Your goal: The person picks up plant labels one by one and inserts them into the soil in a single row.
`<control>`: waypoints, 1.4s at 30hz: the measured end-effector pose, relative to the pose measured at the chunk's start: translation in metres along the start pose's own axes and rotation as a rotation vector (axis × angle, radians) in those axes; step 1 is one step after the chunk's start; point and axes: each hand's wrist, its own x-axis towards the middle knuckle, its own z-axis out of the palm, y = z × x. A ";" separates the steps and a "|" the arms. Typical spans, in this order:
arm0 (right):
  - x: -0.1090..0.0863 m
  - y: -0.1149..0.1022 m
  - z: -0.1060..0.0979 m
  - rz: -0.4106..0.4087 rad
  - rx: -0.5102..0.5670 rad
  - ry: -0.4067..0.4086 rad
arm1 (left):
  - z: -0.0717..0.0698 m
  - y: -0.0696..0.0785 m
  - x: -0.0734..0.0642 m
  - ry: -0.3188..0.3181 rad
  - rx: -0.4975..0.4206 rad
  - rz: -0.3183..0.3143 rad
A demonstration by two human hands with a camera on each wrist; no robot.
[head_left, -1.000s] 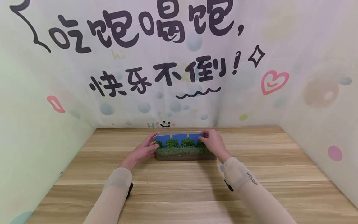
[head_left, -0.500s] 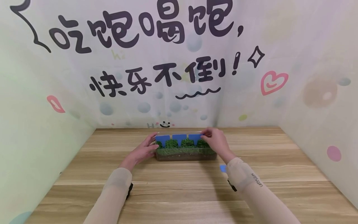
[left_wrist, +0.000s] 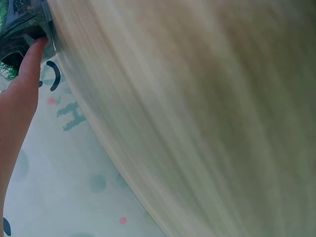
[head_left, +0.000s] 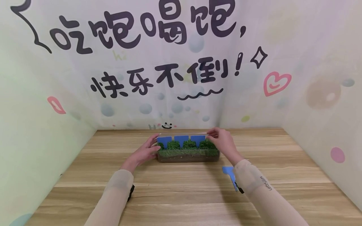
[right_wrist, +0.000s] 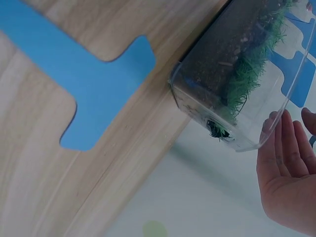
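Note:
A clear plastic box (head_left: 188, 158) of dark soil and green grass clumps (head_left: 173, 144) stands at the back of the table. Three blue T-shaped plant labels (head_left: 181, 138) stand upright in a row along its rear side. My left hand (head_left: 142, 153) holds the box's left end, thumb towards the front and fingers at the rear corner. My right hand (head_left: 224, 144) is at the right end; in the right wrist view its fairly straight fingers touch the clear wall, with the thumb apart. Another blue plant label (head_left: 230, 175) lies on the table beside my right forearm.
The wood-grain table (head_left: 175, 194) ends at a white printed backdrop (head_left: 141, 116) close behind the box. Side walls of the same printed cloth flank the table. Dark wrist straps show on both forearms.
My right hand has come away from the third plant label and moved right to the box's end. More of the loose label on the table shows. My left hand stays put.

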 end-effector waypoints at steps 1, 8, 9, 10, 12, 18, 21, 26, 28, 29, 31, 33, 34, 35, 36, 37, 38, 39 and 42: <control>0.000 0.000 -0.001 -0.005 -0.003 0.000 | 0.000 0.000 0.000 0.000 0.000 0.000; -0.004 0.002 -0.009 -0.021 -0.013 0.007 | 0.000 0.000 0.000 -0.001 -0.002 0.008; -0.005 0.002 -0.011 -0.021 -0.015 0.009 | 0.000 0.000 0.000 -0.002 0.001 0.008; -0.005 0.002 -0.012 -0.021 -0.016 0.011 | 0.000 0.000 0.000 -0.001 0.002 0.007; -0.007 0.003 -0.014 -0.022 -0.018 0.016 | 0.000 0.000 0.000 0.002 -0.003 0.006; -0.012 0.005 -0.022 -0.036 -0.031 0.032 | 0.000 0.000 0.001 0.006 -0.014 0.009; -0.014 0.007 -0.025 -0.038 -0.035 0.033 | -0.001 0.000 0.001 0.006 -0.013 0.008; -0.018 0.010 -0.030 -0.031 -0.047 0.034 | -0.001 -0.001 0.001 0.003 -0.015 0.005; -0.020 0.011 -0.033 -0.023 -0.054 0.033 | -0.001 -0.001 0.001 0.000 -0.019 0.004; -0.021 0.012 -0.034 -0.024 -0.059 0.033 | -0.001 -0.001 0.001 -0.001 -0.019 0.003; -0.024 0.014 -0.036 -0.033 -0.070 0.035 | -0.001 -0.001 0.000 -0.003 -0.018 0.003; -0.025 0.016 -0.039 -0.041 -0.069 0.036 | -0.001 -0.001 0.000 -0.001 -0.014 0.000; -0.026 0.016 -0.041 -0.046 -0.069 0.037 | -0.001 0.000 0.000 -0.002 -0.013 -0.001; -0.027 0.017 -0.042 -0.049 -0.068 0.037 | -0.001 0.000 0.000 -0.001 -0.014 -0.001; -0.028 0.017 -0.044 -0.053 -0.067 0.038 | -0.001 0.000 -0.001 0.000 -0.015 -0.002; -0.029 0.017 -0.045 -0.055 -0.066 0.038 | 0.000 0.000 -0.001 0.000 -0.016 -0.003; -0.030 0.017 -0.047 -0.055 -0.065 0.038 | 0.000 0.000 -0.001 0.003 -0.018 -0.004; -0.031 0.018 -0.048 -0.056 -0.067 0.037 | 0.000 0.000 -0.001 0.004 -0.018 -0.005; -0.034 0.019 -0.050 -0.055 -0.076 0.039 | 0.001 0.001 -0.001 0.006 -0.018 -0.002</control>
